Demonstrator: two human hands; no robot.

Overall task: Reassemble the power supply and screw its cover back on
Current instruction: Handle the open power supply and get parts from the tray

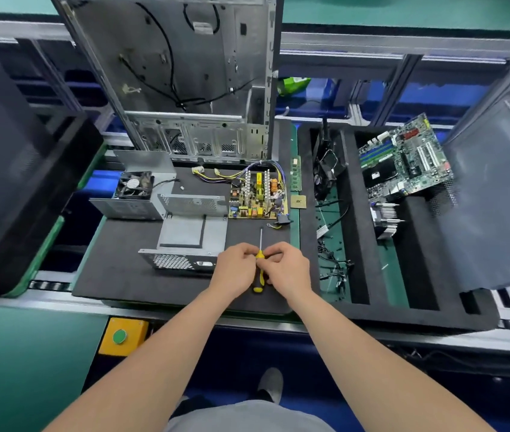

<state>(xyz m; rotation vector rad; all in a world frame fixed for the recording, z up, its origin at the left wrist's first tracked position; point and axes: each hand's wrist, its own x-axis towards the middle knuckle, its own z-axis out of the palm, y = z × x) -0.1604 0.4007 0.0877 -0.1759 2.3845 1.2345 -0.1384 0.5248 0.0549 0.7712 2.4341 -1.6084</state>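
Beyond the gripped screwdriver, casing, circuit board, computer case

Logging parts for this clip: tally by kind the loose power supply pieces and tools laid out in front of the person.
metal housing piece: 2
fan: 1
circuit board: 1
screwdriver: 1
Total: 5

Bare mat lies open front-left; metal casing and circuit board stand behind.
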